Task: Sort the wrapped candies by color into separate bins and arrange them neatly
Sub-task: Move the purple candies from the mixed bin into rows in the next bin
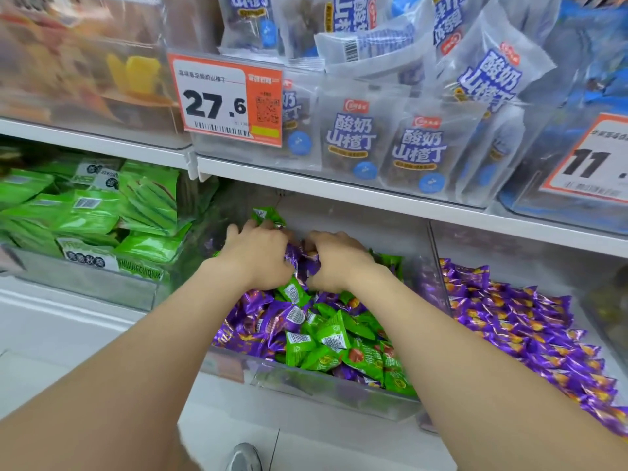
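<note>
A clear middle bin (306, 379) on the lower shelf holds a mixed heap of purple wrapped candies (251, 328) and green wrapped candies (331, 334). Both my hands reach deep into it, side by side. My left hand (258, 256) grips a bunch of candies, with a green wrapper (266, 215) sticking up above its fingers and purple ones under its palm. My right hand (336, 260) curls round purple candies (306, 263) between the two hands. The bin to the right (438, 283) holds only purple candies (530, 328).
A bin of flat green snack packs (85, 212) stands to the left. The shelf above (339, 188) overhangs the bins, carrying pale bags (418, 151) and price tags (226, 96). A shoe (244, 457) shows on the floor below.
</note>
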The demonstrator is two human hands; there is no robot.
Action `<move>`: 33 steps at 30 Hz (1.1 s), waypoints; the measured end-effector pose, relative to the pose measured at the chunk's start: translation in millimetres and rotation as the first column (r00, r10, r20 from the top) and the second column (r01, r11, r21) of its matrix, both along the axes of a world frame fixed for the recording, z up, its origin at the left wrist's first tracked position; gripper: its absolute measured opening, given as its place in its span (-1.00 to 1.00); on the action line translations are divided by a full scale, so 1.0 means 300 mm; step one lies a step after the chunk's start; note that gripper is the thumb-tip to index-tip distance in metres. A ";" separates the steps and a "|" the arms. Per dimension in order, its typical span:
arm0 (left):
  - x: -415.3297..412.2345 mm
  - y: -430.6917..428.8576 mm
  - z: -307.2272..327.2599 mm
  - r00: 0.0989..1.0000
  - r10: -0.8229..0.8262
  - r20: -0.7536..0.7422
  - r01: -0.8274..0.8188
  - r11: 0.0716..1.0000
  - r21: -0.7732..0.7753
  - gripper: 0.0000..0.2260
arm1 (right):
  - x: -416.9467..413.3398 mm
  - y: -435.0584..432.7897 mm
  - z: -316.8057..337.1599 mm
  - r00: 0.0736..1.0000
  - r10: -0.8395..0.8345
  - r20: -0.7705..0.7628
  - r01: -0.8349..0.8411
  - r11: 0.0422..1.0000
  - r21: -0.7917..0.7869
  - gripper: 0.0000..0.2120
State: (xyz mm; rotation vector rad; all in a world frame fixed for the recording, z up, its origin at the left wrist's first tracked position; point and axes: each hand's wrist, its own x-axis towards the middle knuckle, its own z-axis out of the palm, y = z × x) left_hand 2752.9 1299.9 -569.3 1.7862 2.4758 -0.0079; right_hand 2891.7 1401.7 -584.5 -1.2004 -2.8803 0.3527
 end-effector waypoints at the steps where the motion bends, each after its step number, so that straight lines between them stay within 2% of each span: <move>1: 0.004 -0.003 0.009 1.000 -0.003 0.028 0.002 1.000 0.026 -0.58 | 0.009 -0.005 0.005 1.000 -0.006 -0.013 0.006 1.000 -0.004 -0.41; 7: 0.008 -0.031 0.053 0.993 -0.013 0.117 -0.018 0.966 0.259 -0.90 | 0.085 -0.020 0.073 0.993 -0.030 -0.111 0.027 0.999 -0.025 -0.54; 13: 0.077 -0.052 0.082 0.968 -0.173 0.182 0.076 0.893 0.443 -0.91 | 0.253 -0.083 0.170 0.955 -0.060 -0.289 0.061 0.998 -0.006 -0.65; 16: 0.142 -0.085 0.090 0.916 -0.284 0.281 0.102 0.846 0.524 -0.89 | 0.326 -0.140 0.195 0.955 -0.060 -0.289 0.047 0.998 -0.051 -0.62; 18: 0.188 -0.111 0.092 0.881 -0.316 0.352 0.099 0.851 0.516 -0.89 | 0.365 -0.177 0.199 0.960 -0.051 -0.276 0.041 0.998 -0.042 -0.61; 20: 0.224 -0.131 0.091 0.854 -0.326 0.406 0.134 0.891 0.433 -0.82 | 0.397 -0.208 0.193 0.959 -0.052 -0.280 0.045 0.999 -0.029 -0.63; 24: 0.248 -0.159 0.097 0.835 -0.291 0.467 0.249 0.957 0.151 -0.45 | 0.451 -0.243 0.176 0.979 -0.018 -0.204 0.008 0.999 -0.052 -0.58; 26: 0.256 -0.164 0.102 0.818 -0.281 0.502 0.242 0.960 0.142 -0.31 | 0.473 -0.246 0.183 0.969 0.025 -0.247 -0.025 1.000 0.003 -0.64; 28: 0.275 -0.166 0.111 0.792 -0.307 0.528 0.235 0.951 0.201 -0.23 | 0.490 -0.244 0.197 0.956 0.058 -0.286 -0.037 0.996 0.078 -0.70; 30: 0.296 -0.159 0.113 0.773 -0.390 0.500 0.276 0.917 0.288 -0.34 | 0.505 -0.244 0.212 0.954 0.046 -0.295 -0.030 0.998 0.060 -0.71; 33: 0.323 -0.148 0.107 0.772 -0.429 0.470 0.271 0.890 0.367 -0.71 | 0.529 -0.240 0.219 0.940 0.014 -0.341 -0.008 1.000 0.019 -0.65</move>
